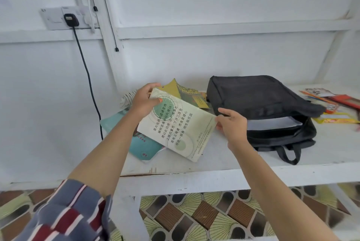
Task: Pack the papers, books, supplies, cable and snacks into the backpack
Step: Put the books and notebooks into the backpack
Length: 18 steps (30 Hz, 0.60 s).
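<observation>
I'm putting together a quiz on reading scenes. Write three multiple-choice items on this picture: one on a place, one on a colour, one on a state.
1. Where is the backpack relative to the cream book being held?
A. to its left
B. to its right
C. on the floor

2. What colour is the lower book, lying on the shelf under the held one?
A. teal
B. red
C. black

3. How is the backpack's main compartment?
A. zipped shut
B. open, with white papers inside
C. open, stuffed with clothes

Answers:
1 B: the backpack lies on the shelf to the right of the cream book.
2 A: the lower book's teal cover shows below the cream book.
3 B: the opening gapes and white sheets show in it.
</observation>
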### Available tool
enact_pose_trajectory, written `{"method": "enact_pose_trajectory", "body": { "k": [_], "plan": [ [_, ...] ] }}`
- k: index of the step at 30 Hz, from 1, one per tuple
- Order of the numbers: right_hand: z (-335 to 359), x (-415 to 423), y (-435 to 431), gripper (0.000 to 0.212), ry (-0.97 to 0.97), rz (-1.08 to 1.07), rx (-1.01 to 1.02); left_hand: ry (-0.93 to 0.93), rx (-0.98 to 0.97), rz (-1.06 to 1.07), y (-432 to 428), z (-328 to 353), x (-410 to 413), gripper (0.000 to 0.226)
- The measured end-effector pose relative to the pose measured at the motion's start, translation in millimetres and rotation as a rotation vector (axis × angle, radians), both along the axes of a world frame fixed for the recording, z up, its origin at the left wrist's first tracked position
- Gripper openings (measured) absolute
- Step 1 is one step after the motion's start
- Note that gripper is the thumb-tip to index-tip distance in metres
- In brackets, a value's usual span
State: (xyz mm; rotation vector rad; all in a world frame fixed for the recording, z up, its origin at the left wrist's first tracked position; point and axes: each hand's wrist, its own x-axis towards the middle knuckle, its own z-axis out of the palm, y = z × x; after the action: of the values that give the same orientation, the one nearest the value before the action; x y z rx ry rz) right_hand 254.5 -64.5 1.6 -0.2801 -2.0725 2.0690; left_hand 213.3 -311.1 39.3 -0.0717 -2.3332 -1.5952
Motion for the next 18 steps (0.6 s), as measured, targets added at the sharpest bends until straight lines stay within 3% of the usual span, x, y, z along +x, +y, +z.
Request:
{"method": "enact_pose_trajectory", "body": {
  "k": [9, 18],
  "plan": [
    [29.8, -2.8, 22.4, 0.019, 0.352, -0.029, 0.173, 0.177, 0.168, 0.01, 9.1, 21.2, 10.8, 0.042],
    [51.0, -7.9, 44.4, 0.026, 0.536, -0.036, 0.071, 0.291, 0.21, -0.048, 32.1, 28.3, 11.8, 0.038]
  ]
}}
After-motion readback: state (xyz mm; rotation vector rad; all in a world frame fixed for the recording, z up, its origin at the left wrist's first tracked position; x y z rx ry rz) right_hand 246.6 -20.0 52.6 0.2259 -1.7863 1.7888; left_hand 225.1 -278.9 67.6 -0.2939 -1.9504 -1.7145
